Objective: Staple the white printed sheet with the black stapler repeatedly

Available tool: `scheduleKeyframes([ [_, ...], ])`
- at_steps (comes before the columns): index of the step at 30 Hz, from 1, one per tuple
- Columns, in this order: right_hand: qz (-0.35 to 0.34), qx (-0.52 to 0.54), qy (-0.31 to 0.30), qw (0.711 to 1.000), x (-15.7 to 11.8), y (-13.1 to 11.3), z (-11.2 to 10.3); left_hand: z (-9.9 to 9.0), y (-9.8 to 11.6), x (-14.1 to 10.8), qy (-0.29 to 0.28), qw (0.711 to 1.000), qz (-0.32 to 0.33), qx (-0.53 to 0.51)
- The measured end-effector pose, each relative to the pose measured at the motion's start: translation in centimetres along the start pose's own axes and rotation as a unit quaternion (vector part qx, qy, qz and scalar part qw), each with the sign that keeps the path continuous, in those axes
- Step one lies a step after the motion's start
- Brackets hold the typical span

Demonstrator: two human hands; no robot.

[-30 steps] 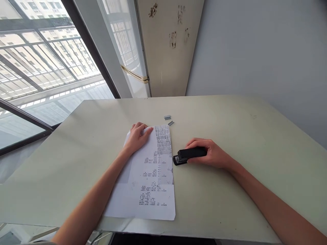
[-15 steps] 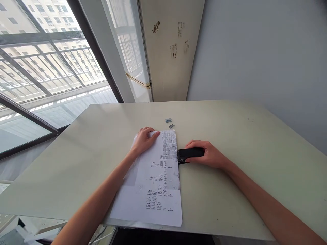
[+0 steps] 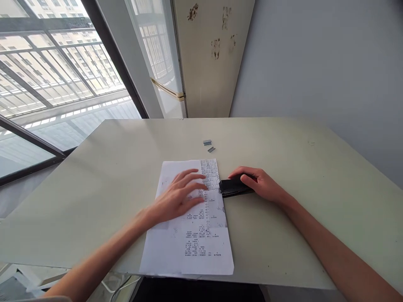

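Printed sheets of paper (image 3: 195,256) lie near the table's front edge, dense text along their right side. Over their upper middle, my left hand (image 3: 184,193) is spread with its fingers apart and nothing in it. Whether its fingertips press on the paper I cannot tell. My right hand (image 3: 261,182) grips a black stapler (image 3: 234,186) from its rear end, thumb on top. The stapler's front end meets the right edge of the sheets. Beyond the sheets sit two small strips of staples (image 3: 207,142).
The pale table (image 3: 299,235) spreads to both sides. Behind it stand a refrigerator (image 3: 208,84) with a gold handle and a grey wall (image 3: 315,63). A window (image 3: 63,71) is at the left. Cables (image 3: 121,287) hang below the front edge.
My left hand has left the sheets' upper left edge and moved right and nearer, fingers spreading. My right thumb has shifted onto the stapler's top. The sheets' near end has swung slightly right.
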State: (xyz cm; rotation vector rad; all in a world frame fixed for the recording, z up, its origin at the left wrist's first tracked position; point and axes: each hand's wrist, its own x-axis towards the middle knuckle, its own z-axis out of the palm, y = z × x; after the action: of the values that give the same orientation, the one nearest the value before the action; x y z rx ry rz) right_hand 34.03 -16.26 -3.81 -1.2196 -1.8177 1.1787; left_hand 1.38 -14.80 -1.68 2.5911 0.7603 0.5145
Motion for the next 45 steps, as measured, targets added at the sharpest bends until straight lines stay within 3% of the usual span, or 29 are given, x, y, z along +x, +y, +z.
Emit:
scheduleKeyframes([
  [3,0.008,0.015,0.015,1.0,0.0,0.2,0.0,0.8,0.9,-0.3,-0.069,0.997,0.04,0.015],
  [7,0.012,0.02,0.033,0.999,0.1,-0.1,-0.1,2.0,1.2,0.0,-0.094,0.993,0.065,0.039],
  [15,0.06,-0.135,0.095,0.985,0.8,-3.8,1.2,3.0,1.6,-0.4,-0.078,0.994,0.059,0.049],
  [23,0.073,-0.249,0.07,0.963,1.9,-7.3,4.0,3.4,1.9,-0.7,-0.058,0.996,0.05,0.037],
  [34,0.125,-0.313,0.048,0.94,3.0,-7.1,5.9,4.2,1.8,-1.0,-0.022,0.999,0.041,0.002],
  [45,0.155,-0.344,0.021,0.926,3.2,-7.4,6.4,4.7,1.8,-1.1,-0.014,0.999,0.035,-0.003],
])
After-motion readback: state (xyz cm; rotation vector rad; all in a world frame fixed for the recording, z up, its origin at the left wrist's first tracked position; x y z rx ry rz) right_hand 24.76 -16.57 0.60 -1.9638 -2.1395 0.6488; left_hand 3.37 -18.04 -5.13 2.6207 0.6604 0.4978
